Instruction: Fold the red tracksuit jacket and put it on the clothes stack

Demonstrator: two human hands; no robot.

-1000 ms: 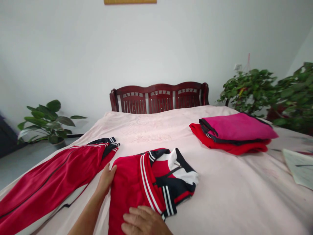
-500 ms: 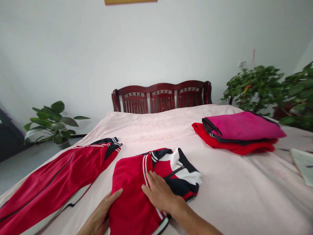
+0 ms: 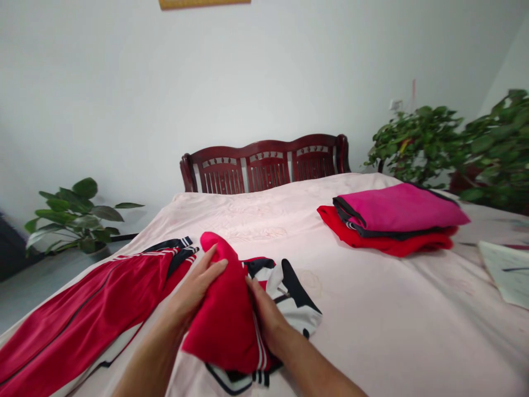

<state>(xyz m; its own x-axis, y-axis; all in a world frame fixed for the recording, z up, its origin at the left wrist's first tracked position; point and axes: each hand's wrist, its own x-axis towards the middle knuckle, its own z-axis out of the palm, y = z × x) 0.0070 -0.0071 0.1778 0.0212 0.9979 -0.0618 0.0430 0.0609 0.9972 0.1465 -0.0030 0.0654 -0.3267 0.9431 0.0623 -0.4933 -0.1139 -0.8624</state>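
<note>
A red tracksuit jacket (image 3: 225,325) with white stripes and a navy-and-white collar part lies in front of me, partly folded. Its lower red part is lifted off the sheet and tilted up. My left hand (image 3: 203,278) grips the left edge of this raised part, thumb on top and the other fingers hidden beneath. On the right, my right hand (image 3: 264,317) presses along the fold beside the white stripes, with its fingertips partly hidden behind the cloth. To the left, red track trousers (image 3: 88,309) with a dark piping line lie stretched out.
The bed is covered by a pale pink sheet (image 3: 372,309). At its right lies a stack of folded clothes (image 3: 397,212), magenta on top and red below, near a pale booklet (image 3: 504,273). Behind stand a wooden headboard (image 3: 268,165) and potted plants (image 3: 78,215).
The jacket's lower red part has been raised from the bed and tipped toward the collar. My left hand has moved up with it, and my right hand has slid to the fold.
</note>
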